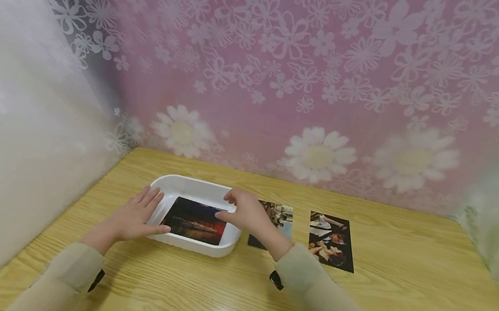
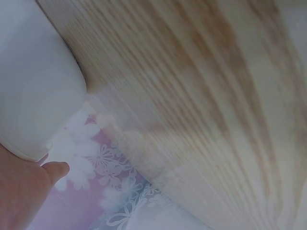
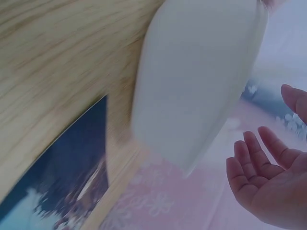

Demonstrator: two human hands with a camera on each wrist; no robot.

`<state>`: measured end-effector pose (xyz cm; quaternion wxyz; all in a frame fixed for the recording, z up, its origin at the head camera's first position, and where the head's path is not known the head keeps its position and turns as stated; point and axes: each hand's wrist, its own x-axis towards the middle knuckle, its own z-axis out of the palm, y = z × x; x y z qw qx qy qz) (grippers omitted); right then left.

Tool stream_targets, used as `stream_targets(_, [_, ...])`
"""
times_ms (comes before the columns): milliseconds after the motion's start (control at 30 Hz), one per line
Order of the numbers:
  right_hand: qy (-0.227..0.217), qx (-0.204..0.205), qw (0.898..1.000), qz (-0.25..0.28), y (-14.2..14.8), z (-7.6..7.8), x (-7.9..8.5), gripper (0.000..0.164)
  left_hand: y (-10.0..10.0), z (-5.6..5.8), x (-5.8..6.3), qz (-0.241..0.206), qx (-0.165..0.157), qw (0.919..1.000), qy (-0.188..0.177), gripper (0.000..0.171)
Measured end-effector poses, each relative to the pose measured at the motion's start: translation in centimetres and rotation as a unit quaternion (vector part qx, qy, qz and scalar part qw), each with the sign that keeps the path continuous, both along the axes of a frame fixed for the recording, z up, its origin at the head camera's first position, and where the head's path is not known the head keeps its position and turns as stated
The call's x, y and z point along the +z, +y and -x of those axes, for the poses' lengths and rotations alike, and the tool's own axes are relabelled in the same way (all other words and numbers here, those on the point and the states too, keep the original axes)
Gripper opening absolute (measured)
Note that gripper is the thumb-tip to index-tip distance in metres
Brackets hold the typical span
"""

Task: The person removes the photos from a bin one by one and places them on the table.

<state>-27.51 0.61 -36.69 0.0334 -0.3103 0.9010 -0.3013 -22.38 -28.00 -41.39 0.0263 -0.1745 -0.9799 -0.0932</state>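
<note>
A white tray point(image 1: 192, 245) with rounded corners stands on the table, and a dark glossy photo point(image 1: 193, 221) with a reddish right side lies inside it. My left hand point(image 1: 139, 217) rests over the tray's left rim, fingers fairly straight and thumb stretched along the front rim by the photo's corner. Above the tray's right end hovers my right hand point(image 1: 247, 212), its thumb overlapping the photo's right edge in the head view. The right wrist view shows that hand point(image 3: 268, 177) with loosely bent fingers, apart from the tray's outer wall point(image 3: 192, 81) and holding nothing.
Two more photos lie to the tray's right: one point(image 1: 285, 226) partly hidden by my right forearm, another point(image 1: 332, 242) showing people on a dark background. A pink flowered curtain point(image 1: 260, 73) hangs behind the wooden table point(image 1: 403, 281), with pale curtains at both sides.
</note>
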Motion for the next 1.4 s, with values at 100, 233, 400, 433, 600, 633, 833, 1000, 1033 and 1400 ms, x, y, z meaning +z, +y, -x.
stream_targets(100, [0.015,0.016,1.0,-0.018,-1.2,-0.1,0.2,0.04,0.1,0.1,-0.1,0.004,0.001,1.0,0.002,0.093])
stream_targets(233, [0.057,0.028,0.996,-0.063,-2.5,-0.2,0.1,0.041,0.2,0.0,-0.1,-0.002,0.004,1.0,0.0,0.093])
stream_targets(400, [0.081,0.029,0.989,-0.118,-3.9,0.1,-0.8,0.048,0.2,0.0,-0.1,-0.001,0.008,0.9999,-0.007,0.093])
stream_targets(433, [0.078,0.026,0.988,-0.127,-4.1,0.1,-1.1,0.049,0.2,0.0,0.0,-0.003,0.009,0.9999,-0.008,0.093])
stream_targets(600, [0.06,0.01,0.982,-0.177,-5.0,0.0,-2.5,0.059,0.3,-0.2,0.1,-0.006,0.004,1.0,0.0,0.093])
stream_targets(633, [0.059,0.008,0.981,-0.187,-5.1,0.1,-2.8,0.062,0.3,-0.2,0.1,-0.006,0.003,1.0,0.003,0.093])
stream_targets(833, [0.056,0.002,0.972,-0.229,-5.6,0.5,-4.2,0.066,0.2,-0.2,0.2,-0.002,-0.002,1.0,0.008,0.093])
stream_targets(1000, [0.026,-0.01,0.96,-0.278,-5.7,0.7,-4.6,0.065,0.2,-0.3,0.2,0.0,-0.001,1.0,0.006,0.093])
stream_targets(1033, [0.02,-0.013,0.958,-0.287,-5.7,0.7,-4.6,0.066,0.1,-0.2,0.1,0.0,-0.001,1.0,0.007,0.093])
stream_targets(1400, [-0.011,-0.053,0.953,-0.299,-5.8,0.7,-4.6,0.08,0.2,-0.2,0.1,-0.004,0.0,1.0,0.006,0.091])
